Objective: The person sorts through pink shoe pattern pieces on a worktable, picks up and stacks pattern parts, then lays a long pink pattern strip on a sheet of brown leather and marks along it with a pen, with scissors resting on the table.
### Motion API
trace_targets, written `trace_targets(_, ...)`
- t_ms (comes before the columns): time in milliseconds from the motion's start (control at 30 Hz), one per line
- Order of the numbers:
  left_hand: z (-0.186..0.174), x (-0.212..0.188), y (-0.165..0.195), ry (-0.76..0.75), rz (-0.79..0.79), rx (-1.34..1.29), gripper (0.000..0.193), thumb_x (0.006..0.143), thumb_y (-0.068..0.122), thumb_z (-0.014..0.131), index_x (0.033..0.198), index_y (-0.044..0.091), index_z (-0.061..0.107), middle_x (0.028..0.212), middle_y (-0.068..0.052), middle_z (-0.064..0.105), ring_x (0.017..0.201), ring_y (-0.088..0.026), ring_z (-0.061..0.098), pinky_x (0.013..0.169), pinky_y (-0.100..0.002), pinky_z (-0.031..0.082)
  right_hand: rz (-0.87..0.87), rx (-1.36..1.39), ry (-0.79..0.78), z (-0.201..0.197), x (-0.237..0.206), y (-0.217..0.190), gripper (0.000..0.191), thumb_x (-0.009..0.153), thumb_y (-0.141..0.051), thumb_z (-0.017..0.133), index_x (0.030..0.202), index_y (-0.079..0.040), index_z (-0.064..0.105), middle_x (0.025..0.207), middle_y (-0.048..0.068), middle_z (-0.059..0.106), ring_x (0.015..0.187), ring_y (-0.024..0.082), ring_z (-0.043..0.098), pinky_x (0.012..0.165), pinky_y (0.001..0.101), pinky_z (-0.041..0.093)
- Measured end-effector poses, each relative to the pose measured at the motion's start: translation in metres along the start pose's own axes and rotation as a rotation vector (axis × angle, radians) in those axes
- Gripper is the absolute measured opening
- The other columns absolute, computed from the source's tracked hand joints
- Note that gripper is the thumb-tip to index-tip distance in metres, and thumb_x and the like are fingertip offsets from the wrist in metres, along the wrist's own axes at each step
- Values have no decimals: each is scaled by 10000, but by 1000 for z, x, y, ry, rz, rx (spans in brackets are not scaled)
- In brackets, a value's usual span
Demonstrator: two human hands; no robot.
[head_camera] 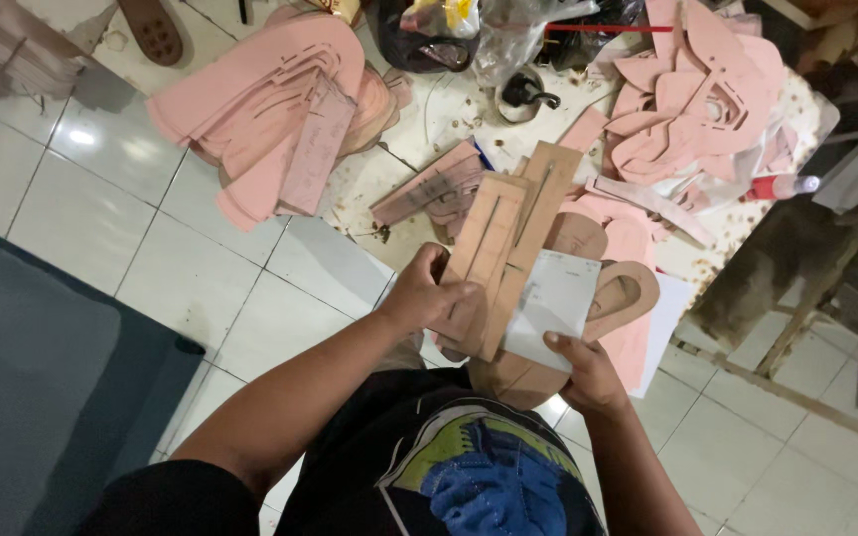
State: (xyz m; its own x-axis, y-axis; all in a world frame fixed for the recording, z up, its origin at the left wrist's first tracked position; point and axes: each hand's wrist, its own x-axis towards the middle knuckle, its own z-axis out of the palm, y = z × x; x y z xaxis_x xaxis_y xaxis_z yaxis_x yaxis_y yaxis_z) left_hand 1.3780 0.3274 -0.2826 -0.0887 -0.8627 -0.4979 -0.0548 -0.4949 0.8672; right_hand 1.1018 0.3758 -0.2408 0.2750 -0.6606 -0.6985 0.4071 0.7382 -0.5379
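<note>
Left hand [427, 293] pinching long tan cardboard pattern strips [508, 248]; right hand [588, 375] gripping from below a fanned stack with a white card [553, 298], held above the tiled floor [250, 288]. Loose fan likely to slip, scattering among pink foam cutouts [270, 109].

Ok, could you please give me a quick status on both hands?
Left hand grips tan cardboard strips. Right hand holds white card. Pink cutouts heaped on floor behind.
</note>
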Motion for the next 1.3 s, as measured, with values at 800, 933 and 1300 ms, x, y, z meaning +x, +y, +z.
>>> trace_targets(800,-141,28,27,225,2,-420,256,952,68,635,1186,-36,620,1137,-102,697,986,-155,661,879,-313,547,-115,-43,244,43,45,-13,390,934,-156,675,1182,141,630,1100,211,734,961,313,747,871,459,617)
trace_targets(933,-142,26,29,318,-45,-261,252,945,100,639,1163,-24,610,1102,-92,702,960,-142,668,847,-303,555,-175,102,240,40,31,-22,399,918,-202,624,1226,51,606,1105,171,731,971,293,760,849,455,639)
trace_targets(1300,-111,17,48,407,-11,1,349,1014,227,601,1273,16,502,1133,-145,619,924,-195,570,818,-339,484,-284,-566,202,127,102,-13,412,992,-181,754,1235,123,619,1008,222,661,896,261,583,768,372,504)
